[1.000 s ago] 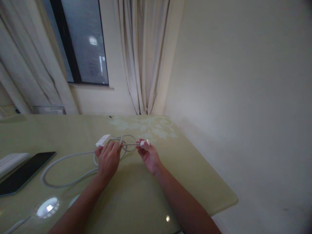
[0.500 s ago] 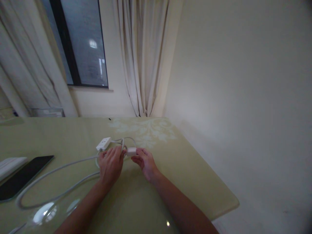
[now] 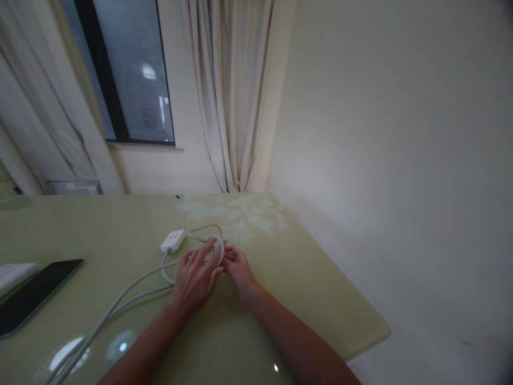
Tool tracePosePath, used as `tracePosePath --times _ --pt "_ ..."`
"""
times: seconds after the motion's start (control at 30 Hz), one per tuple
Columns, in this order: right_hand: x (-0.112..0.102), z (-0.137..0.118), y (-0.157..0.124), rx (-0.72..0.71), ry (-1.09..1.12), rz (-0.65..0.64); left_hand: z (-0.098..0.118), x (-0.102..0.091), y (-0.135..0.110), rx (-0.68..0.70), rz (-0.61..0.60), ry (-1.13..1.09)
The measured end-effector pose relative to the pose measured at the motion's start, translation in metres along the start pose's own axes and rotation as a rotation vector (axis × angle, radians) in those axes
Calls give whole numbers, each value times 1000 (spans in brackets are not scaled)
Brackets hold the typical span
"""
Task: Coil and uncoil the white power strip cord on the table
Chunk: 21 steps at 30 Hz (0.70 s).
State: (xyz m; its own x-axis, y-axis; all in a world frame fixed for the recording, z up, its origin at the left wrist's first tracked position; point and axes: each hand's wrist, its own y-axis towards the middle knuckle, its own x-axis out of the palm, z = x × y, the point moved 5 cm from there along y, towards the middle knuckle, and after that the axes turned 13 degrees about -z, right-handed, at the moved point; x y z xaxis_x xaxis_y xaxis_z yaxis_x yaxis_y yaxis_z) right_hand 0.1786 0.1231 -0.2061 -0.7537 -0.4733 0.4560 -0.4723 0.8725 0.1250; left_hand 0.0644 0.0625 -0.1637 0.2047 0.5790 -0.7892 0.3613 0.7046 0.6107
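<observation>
My left hand is closed around the white cable, its fingers reaching over a loop at the middle of the table. Close beside it, my right hand is pinched at the right side of that loop, and its fingertips touch or nearly touch the left hand's. A small white block on the cable is mostly covered by the fingers. Just beyond my left hand lies a white socket block with dark slots, a cable running from it. Long strands trail to the lower left.
A flat black panel and a white box-like item lie at the left of the glossy green table. A small dark bit is near the back edge. Curtains, a window and a wall stand beyond.
My left hand has moved right, up against my right hand, covering most of the small white block. The trailing cable has been drawn in, its wide left-hand curve now straighter.
</observation>
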Motion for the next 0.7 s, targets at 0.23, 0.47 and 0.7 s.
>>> tracePosePath --times 0.23,0.47,0.7 --pt "-1 -6 0 32 43 -4 2 -4 3 33 -53 8" --pt "-8 -12 0 0 -73 60 13 -4 5 98 -103 -32" --pt "-2 -17 0 -52 -183 -16 11 -4 6 67 -51 -23"
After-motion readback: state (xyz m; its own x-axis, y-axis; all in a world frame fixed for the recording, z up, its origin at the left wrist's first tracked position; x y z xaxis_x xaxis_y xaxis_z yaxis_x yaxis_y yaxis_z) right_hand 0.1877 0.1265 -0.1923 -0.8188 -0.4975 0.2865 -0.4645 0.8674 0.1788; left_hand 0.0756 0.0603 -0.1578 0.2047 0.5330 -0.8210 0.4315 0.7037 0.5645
